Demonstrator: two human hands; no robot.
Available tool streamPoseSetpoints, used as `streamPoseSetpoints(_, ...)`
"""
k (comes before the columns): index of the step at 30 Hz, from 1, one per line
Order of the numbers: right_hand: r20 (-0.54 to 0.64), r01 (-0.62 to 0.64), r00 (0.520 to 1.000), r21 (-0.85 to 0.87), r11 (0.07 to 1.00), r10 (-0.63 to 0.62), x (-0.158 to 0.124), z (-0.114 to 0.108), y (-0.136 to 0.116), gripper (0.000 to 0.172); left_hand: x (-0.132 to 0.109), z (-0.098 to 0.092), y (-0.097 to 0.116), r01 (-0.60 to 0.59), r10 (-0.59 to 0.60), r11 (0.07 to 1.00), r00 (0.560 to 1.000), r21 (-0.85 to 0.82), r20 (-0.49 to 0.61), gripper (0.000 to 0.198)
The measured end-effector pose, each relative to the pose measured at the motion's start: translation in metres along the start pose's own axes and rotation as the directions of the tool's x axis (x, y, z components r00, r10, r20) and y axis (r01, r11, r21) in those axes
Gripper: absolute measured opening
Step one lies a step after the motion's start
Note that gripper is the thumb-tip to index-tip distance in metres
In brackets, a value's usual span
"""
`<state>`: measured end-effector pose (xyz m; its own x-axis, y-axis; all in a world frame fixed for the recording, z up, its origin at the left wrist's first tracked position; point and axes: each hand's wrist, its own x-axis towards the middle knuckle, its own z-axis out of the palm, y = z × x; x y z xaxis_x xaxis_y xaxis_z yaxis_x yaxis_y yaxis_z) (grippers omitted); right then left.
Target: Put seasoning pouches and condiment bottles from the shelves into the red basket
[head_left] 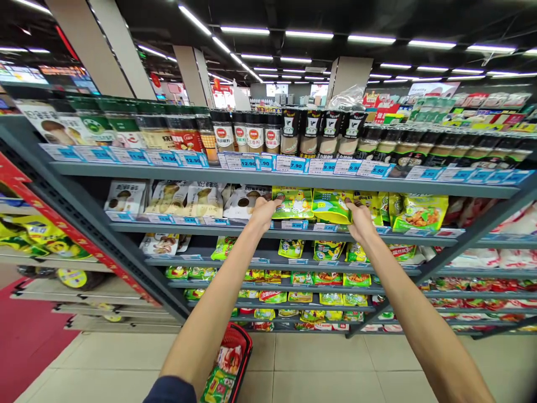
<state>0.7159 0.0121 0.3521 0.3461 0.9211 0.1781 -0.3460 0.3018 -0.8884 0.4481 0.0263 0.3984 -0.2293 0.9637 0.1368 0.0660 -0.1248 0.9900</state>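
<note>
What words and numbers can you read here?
"7.90" on a white-and-blue paper price tag
"12.90" on the tag to its left
"5.50" on a tag further right
"Healthy" on a white hanging sign
Packet and jar labels are too small to read.

Shopping basket below shelf cut off by bottom edge; right hand fingers hidden behind yellow packet; lower packet labels too small.

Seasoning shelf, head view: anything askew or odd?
The green-and-yellow seasoning pouch beside the right hand sits tilted, its lower edge jutting over the shelf front, unlike its upright neighbours. A crumpled clear plastic bag also lies on top of the jars on the top shelf.
</note>
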Motion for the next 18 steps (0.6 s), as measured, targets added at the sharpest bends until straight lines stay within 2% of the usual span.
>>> streamPoseSetpoints(2, 0.033, -0.071, 0.997, 0.017, 0.997, 0.070, -0.022, 0.001, -0.003, 0.042, -0.016, -0.009, -0.002, -0.037, 0.042, 0.996, 0.997, -0.075, 0.058, 0.035)
streamPoseSetpoints(5, 0.033, -0.048, 0.998, -0.018, 0.999, 0.049, -0.068, -0.006, 0.004, 0.048, -0.054, -0.032, -0.015, -0.115, 0.140, 0.972, 0.984, -0.206, 0.114, 0.045)
streamPoseSetpoints(7, 0.039, 0.016, 0.999, -0.036, 0.999, -0.015, -0.099, -0.014, 0.016, 0.048, -0.083, -0.049, -0.030, -0.104, 0.137, 0.964, 0.983, -0.244, 0.123, 0.050)
streamPoseSetpoints(10, 0.074, 0.081, 0.994, -0.039, 0.996, -0.078, -0.135, -0.028, 0.038, 0.044, -0.120, -0.066, -0.058, -0.025, 0.070, 0.965, 0.984, -0.262, 0.165, 0.051)
streamPoseSetpoints(14, 0.070, 0.066, 0.996, -0.021, 0.998, -0.064, -0.159, -0.042, 0.060, 0.042, -0.148, -0.070, -0.088, 0.022, 0.019, 0.961, 0.989, -0.275, 0.145, 0.052)
streamPoseSetpoints(18, 0.062, 0.043, 0.997, -0.049, 0.998, -0.040, -0.171, -0.050, 0.067, 0.042, -0.163, -0.072, -0.100, 0.007, 0.024, 0.963, 0.994, -0.268, 0.111, 0.052)
